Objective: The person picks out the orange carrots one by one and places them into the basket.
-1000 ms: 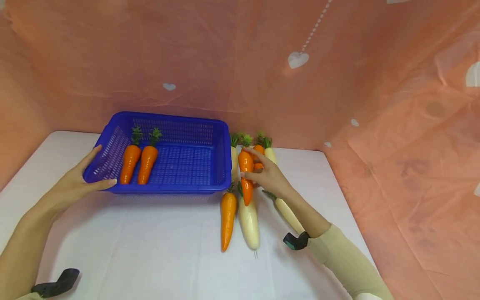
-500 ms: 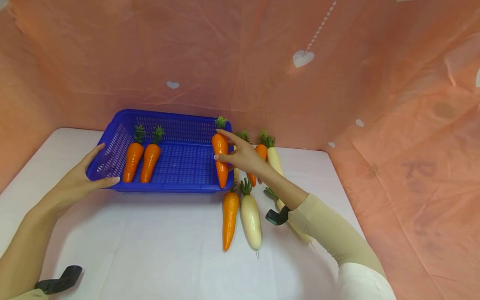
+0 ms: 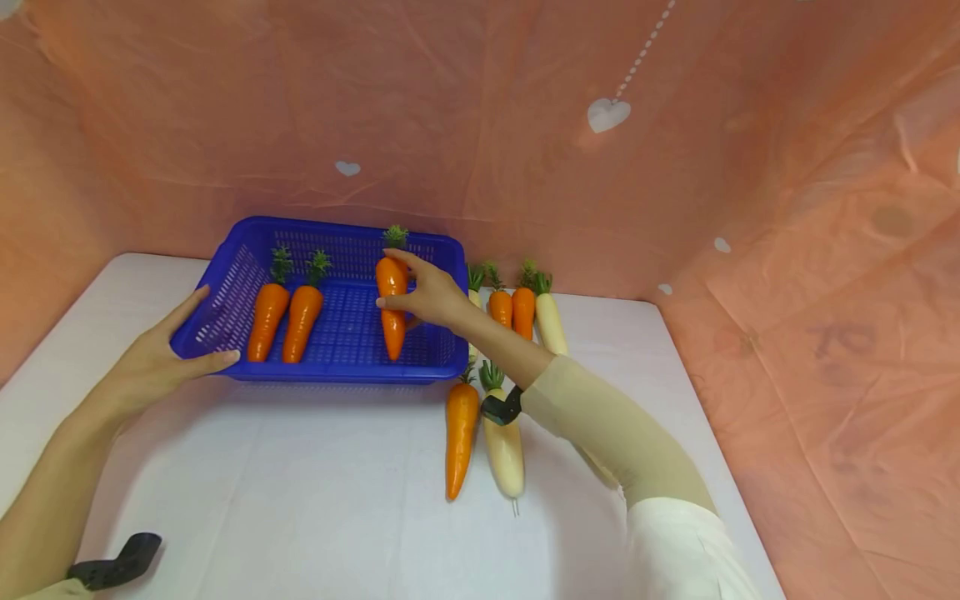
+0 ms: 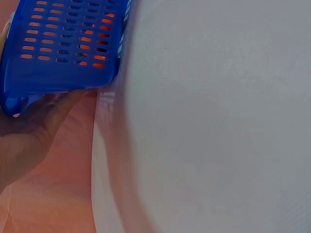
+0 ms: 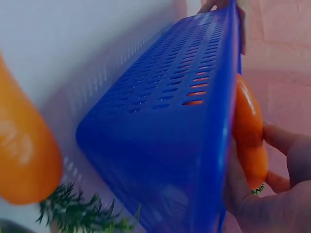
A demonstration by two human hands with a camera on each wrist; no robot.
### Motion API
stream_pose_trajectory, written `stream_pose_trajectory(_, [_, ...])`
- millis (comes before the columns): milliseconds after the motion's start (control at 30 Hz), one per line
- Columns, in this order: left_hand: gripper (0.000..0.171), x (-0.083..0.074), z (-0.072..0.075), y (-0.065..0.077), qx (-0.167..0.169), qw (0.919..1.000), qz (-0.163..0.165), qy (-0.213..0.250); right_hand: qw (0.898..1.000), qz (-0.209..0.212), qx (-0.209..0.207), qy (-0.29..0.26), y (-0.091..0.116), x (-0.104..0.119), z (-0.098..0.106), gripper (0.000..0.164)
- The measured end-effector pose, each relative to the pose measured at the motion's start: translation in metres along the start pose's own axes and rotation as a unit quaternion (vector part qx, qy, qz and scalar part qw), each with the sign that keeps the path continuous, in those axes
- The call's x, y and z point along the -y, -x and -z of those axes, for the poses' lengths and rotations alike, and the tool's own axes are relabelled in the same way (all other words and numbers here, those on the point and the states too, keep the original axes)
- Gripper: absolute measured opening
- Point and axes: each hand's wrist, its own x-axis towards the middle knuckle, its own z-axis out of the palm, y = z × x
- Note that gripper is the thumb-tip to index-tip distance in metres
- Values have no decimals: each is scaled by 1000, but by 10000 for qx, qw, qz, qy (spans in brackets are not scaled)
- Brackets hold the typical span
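Observation:
My left hand (image 3: 161, 358) grips the left end of a blue plastic basket (image 3: 352, 371), thumb over the front rim; the left wrist view shows its fingers under the basket's edge. Two orange carrots with green tops, one on the far left (image 3: 267, 323) and one beside it (image 3: 302, 323), lie inside at the left. Over the basket's right half, my right hand (image 3: 431, 292) holds a third carrot (image 3: 392, 308) between thumb and fingers, its leafy top toward the back wall. In the right wrist view that carrot (image 5: 250, 131) shows just past the basket's rim.
Right of the basket, two orange carrots (image 3: 523, 310) and a white radish (image 3: 551, 325) lie near the back wall. In front are a more yellowish carrot (image 3: 461, 442) and a white radish (image 3: 504, 458). Another pale radish is mostly hidden under my right forearm. Pink cloth walls (image 3: 525, 167) enclose the table.
My right hand has lifted the carrot from the pile at the right and carried it left, over the basket. My left hand keeps its hold on the basket.

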Motion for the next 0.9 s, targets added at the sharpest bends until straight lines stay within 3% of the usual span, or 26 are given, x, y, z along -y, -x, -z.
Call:
stream_pose_trajectory(367, [101,3,-2,0,-69,9998,-85,157,9982,-237,32,543,-33,10,-41,82])
stream_pose_trajectory(733, [100,3,-3,0,-90,9997,-73,233,9972,-734,18,-148,-59,5,-72,82])
stream_pose_trajectory(900, [100,4,-2,0,-87,9997,-39,239,9958,-859,318,76,-64,-3,-80,85])
